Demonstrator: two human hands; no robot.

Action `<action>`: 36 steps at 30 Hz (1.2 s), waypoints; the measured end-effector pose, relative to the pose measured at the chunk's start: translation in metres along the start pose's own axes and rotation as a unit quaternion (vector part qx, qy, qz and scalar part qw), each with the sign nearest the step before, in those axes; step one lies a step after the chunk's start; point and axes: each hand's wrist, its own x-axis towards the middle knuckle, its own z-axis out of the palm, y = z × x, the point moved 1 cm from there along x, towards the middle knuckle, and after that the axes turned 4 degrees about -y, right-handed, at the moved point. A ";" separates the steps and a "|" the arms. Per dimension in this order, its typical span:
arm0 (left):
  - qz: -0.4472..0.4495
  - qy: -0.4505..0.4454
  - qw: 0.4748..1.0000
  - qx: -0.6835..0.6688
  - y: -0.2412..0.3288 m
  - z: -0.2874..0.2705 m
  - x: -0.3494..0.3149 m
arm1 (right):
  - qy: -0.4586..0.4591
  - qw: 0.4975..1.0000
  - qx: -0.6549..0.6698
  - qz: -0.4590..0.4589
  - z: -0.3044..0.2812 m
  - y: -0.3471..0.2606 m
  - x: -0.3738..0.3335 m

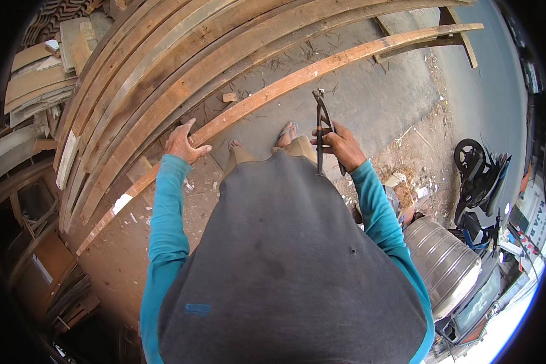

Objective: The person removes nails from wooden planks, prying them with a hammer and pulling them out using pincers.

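Observation:
My left hand [184, 143] rests open on a long reddish wooden plank [297, 76] that runs from lower left to upper right, fingers spread on its edge. Held upright in front of my body, a pair of dark metal pincers [321, 118] points its jaws up, with my right hand [340, 145] closed around the handles. The pincers are apart from the plank, slightly below it. My feet in sandals [287, 132] stand on the concrete just under the plank.
A stack of long wooden boards [164, 54] lies to the left and above. A small wood block [229, 97] sits on the concrete. A shiny metal drum [443, 261] and a parked motorcycle [476, 173] stand at the right. Scrap panels [36, 85] pile at far left.

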 end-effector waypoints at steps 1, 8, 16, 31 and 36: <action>-0.021 -0.013 0.999 0.046 -0.005 -0.006 -0.009 | -0.042 0.999 0.023 0.006 0.012 -0.007 -0.001; -0.050 -0.039 0.998 -0.015 -0.065 0.016 -0.022 | -0.119 0.984 0.124 0.051 0.076 -0.011 0.009; -0.010 0.112 0.991 0.074 -0.068 0.048 -0.040 | -0.125 0.981 0.095 0.110 0.081 -0.014 0.009; 0.013 0.223 0.971 0.089 -0.055 0.061 -0.058 | -0.053 0.969 0.190 0.148 0.117 0.000 0.011; 0.015 0.115 0.991 0.063 -0.065 0.039 -0.034 | 0.154 0.940 -0.253 -0.169 0.146 0.117 0.058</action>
